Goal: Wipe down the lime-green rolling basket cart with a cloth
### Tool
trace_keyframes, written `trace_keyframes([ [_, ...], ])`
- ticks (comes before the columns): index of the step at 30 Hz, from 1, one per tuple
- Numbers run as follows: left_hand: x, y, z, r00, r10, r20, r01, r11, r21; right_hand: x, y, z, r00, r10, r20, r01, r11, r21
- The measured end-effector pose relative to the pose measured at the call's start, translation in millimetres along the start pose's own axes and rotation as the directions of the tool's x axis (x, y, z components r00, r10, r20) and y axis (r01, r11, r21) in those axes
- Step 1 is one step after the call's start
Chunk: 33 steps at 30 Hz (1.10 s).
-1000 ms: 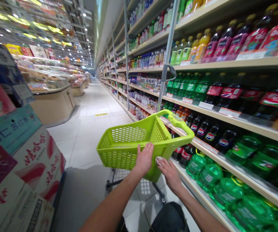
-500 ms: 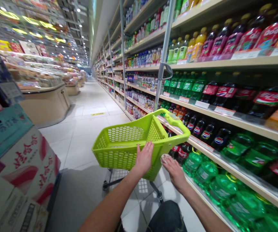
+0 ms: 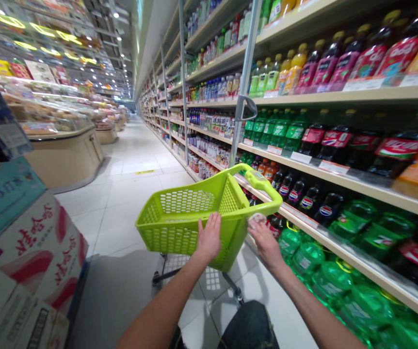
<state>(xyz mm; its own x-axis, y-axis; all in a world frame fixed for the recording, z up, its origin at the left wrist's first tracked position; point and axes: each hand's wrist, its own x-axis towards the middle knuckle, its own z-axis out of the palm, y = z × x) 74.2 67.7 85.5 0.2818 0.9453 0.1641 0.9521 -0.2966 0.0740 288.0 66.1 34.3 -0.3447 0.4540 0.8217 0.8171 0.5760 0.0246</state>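
A lime-green shopping cart [image 3: 180, 237] with perforated sides stands in front of me, its handle [image 3: 267, 186] toward the shelves at right. My left hand [image 3: 209, 237] rests against the near side of its basket, fingers stretched out and nothing in them. Beneath the rear end of the handle, my right hand [image 3: 266, 242] presses a crumpled whitish cloth [image 3: 257, 219] at the cart's back. Whether the cloth touches the frame there I cannot tell for sure. The fingers partly hide the cloth.
Shelves [image 3: 314, 167] of bottled drinks run along the right, close to my right arm. Stacked cartons [image 3: 38, 242] stand at near left. Beyond them is a beige display counter [image 3: 63, 157]. A tiled aisle [image 3: 132, 145] stretches ahead. My knee [image 3: 249, 325] shows below the cart.
My right hand has moved up with the cloth, from beside the basket's back to just under the handle. My left hand stays on the basket's side. The view has shifted slightly.
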Motion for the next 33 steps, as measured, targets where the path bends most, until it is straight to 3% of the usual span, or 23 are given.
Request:
trace_keyframes([
  [2,-1.0,-1.5,-1.6,1.0,0.008,0.001,-0.008,1.0,-0.013,-4.6,-9.8,-0.4,0.995,-0.077,0.065,0.073,0.996,0.057],
  [6,-5.2,-13.8,1.9,0.999,-0.03,-0.021,0.029,0.999,-0.029,22.6,-10.4,-14.6,0.991,0.072,-0.11,-0.063,0.995,0.077],
  [9,-8.8,-22.9,7.9,0.994,-0.105,-0.018,0.105,0.994,-0.015,36.8,-8.7,-10.5,0.982,0.091,-0.163,-0.084,0.995,0.05],
  [14,-15.1,-32.1,13.0,0.999,-0.039,-0.023,0.039,0.999,-0.002,-8.2,-28.9,29.8,0.997,-0.072,-0.016,0.073,0.996,0.046],
  [17,-21.3,-43.1,14.9,0.998,-0.054,-0.027,0.054,0.999,0.008,-25.2,-38.0,34.2,0.985,-0.167,0.048,0.16,0.979,0.126],
  [21,-27.6,-54.6,17.9,0.989,-0.144,-0.009,0.145,0.989,0.018,10.2,-33.0,15.6,0.996,-0.052,-0.067,0.061,0.988,0.139],
  [24,-29.0,-55.5,17.5,0.989,-0.145,0.01,0.145,0.989,-0.003,32.6,-29.1,19.2,0.992,-0.004,-0.123,0.017,0.994,0.108],
  [28,-31.2,-59.8,15.1,0.996,-0.083,0.015,0.084,0.996,-0.033,1.4,-38.9,50.7,0.996,-0.089,-0.023,0.091,0.987,0.132],
  [31,-34.0,-68.9,16.1,0.988,-0.152,-0.008,0.152,0.988,-0.027,-26.2,-51.7,61.9,0.983,-0.18,0.044,0.169,0.967,0.189],
  [33,-35.3,-74.1,18.2,0.977,-0.213,-0.006,0.213,0.977,-0.017,-22.9,-58.9,57.8,0.986,-0.161,0.049,0.148,0.966,0.212],
])
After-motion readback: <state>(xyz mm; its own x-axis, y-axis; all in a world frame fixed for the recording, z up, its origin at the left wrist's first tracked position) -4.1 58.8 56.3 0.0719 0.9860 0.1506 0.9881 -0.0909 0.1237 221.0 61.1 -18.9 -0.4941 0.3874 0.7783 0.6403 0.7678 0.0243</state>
